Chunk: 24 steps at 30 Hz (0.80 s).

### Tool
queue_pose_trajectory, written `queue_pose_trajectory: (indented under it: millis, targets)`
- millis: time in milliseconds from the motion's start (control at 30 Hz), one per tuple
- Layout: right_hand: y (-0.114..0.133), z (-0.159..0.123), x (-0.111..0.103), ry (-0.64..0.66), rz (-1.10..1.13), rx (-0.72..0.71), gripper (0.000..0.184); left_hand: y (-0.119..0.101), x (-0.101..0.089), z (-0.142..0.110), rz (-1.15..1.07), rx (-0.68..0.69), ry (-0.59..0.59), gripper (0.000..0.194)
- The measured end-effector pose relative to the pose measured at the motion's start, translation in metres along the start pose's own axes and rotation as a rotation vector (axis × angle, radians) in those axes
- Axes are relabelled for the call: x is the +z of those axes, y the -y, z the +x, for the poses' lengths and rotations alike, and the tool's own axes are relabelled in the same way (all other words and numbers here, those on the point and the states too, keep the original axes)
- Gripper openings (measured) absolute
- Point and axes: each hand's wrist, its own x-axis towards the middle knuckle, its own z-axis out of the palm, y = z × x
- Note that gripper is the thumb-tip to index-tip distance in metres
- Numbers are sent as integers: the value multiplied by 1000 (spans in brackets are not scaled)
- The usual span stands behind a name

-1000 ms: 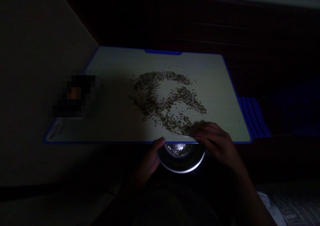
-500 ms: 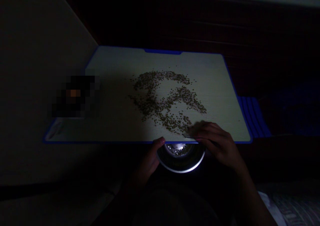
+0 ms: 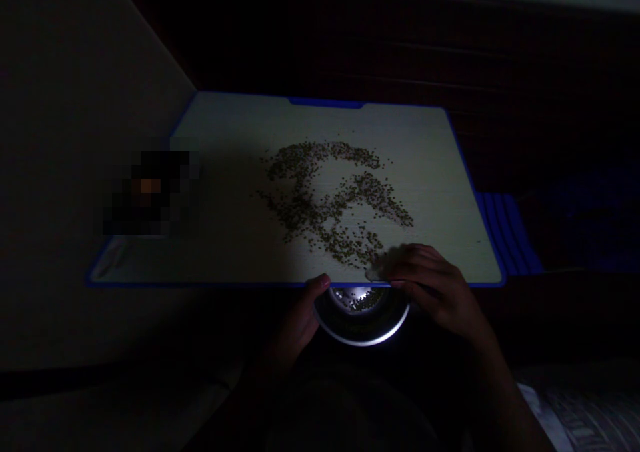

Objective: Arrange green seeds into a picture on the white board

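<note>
Small greenish-brown beans, like mung beans [image 3: 300,205], lie scattered in curved bands on a pale board-like table top [image 3: 430,145] with a blue rim. Below its near edge is a round metal bowl [image 3: 383,337] with some beans inside. My left hand [image 3: 305,315] is closed at the bowl's left side, its thumb resting on the table rim; most of its fingers are hidden. At the near edge, my right hand [image 3: 437,285] pinches what looks like a small spoon [image 3: 374,276], its rounded end against the table top beside the nearest beans.
A blurred-out dark object [image 3: 145,192] covers the table's left side. A blue striped piece [image 3: 507,232] sits beyond the right edge, and patterned cloth [image 3: 595,412] lies at the lower right. The room is very dark, with a wall [image 3: 65,105] on the left.
The spoon's end has tipped, showing a rounded face where a thin edge showed before, and sits slightly nearer the rim. My left hand and the bowl have not visibly moved.
</note>
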Motion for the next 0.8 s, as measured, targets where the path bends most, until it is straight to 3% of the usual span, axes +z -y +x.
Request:
queue_pose_trajectory:
  millis: [233, 433, 633, 800]
  targets:
    - [0, -1, 1, -2, -3, 8, 13, -3, 11, 1, 0, -16, -15, 50]
    - [0, -2, 2, -17, 27, 10, 15, -1, 7, 3, -22, -28, 10, 51]
    - [3, -1, 1, -36, 37, 22, 13, -6, 13, -4, -25, -47, -38, 47]
    - [3, -1, 1, -30, 45, 32, 12, -4, 7, -6, 1, -12, -44, 52]
